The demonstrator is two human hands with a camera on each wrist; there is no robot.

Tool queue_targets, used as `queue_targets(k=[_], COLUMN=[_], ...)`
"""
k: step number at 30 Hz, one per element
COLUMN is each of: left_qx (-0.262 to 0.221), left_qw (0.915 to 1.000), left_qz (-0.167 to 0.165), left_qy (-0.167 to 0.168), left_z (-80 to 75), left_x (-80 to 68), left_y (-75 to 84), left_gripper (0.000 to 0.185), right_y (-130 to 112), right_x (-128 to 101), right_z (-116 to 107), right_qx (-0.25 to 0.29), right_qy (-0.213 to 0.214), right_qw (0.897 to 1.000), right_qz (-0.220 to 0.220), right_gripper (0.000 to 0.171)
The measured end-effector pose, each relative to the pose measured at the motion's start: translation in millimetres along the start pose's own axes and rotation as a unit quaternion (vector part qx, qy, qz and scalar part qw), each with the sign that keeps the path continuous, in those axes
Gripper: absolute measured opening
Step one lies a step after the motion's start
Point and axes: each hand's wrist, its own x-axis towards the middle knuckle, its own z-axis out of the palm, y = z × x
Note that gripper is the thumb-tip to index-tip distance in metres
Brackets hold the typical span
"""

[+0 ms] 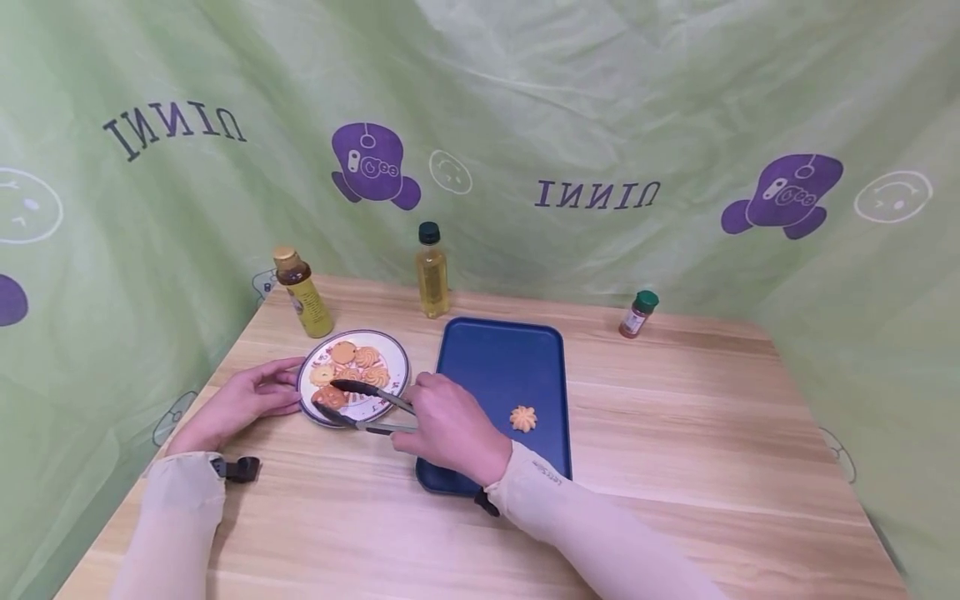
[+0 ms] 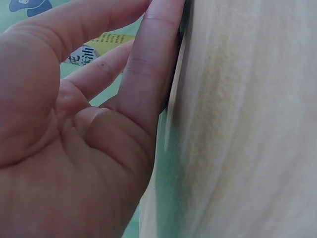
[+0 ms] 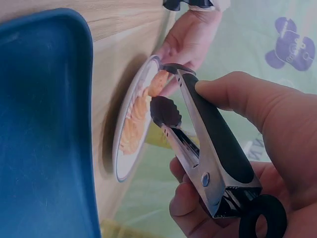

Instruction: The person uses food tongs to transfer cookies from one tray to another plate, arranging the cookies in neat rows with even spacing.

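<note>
The tongs (image 1: 365, 408), gripped in the right hand (image 1: 450, 425), are spread over the cookies (image 1: 352, 371) on the plate (image 1: 311, 367), left of centre. The left hand (image 1: 243, 400), fingers relaxed, touches the rim. One cookie should be squeezed gently, lest it crumble.

Light wooden table (image 1: 675, 433), filling the lower frame. At centre, a blue tray (image 1: 495, 358); just left of it, a white plate (image 1: 397, 354). Along the far edge: a yellow-labelled bottle (image 1: 303, 292) at upper left, a dark-capped oil bottle (image 1: 432, 271) near centre, a small green-capped jar (image 1: 638, 313), possibly spice, toward upper right.
</note>
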Motion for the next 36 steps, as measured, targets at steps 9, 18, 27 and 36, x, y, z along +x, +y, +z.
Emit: queue_targets(k=[9, 18, 27, 36], left_qx=[-0.002, 0.02, 0.019, 0.019], left_qw=[1.0, 0.9997, 0.9998, 0.9998], left_qz=[0.004, 0.009, 0.007, 0.01], left_qy=[-0.001, -0.002, 0.001, 0.005], left_z=[-0.8, -2.0, -2.2, -0.1], left_x=[3.2, 0.4, -0.9, 1.3], left_y=[-2.2, -1.4, -0.9, -0.7], left_gripper=[0.073, 0.072, 0.072, 0.074], right_y=[-1.8, -3.2, -4.8, 0.2], right_x=[9.3, 10.5, 9.9, -0.7], right_z=[7.7, 10.6, 12.2, 7.1], right_qx=[-0.019, -0.027, -0.039, -0.03], right_qy=[-0.002, -0.018, -0.02, -0.002], right_qw=[1.0, 0.999, 0.999, 1.0], right_qz=[0.0, 0.005, 0.002, 0.001], right_gripper=[0.027, 0.031, 0.035, 0.034])
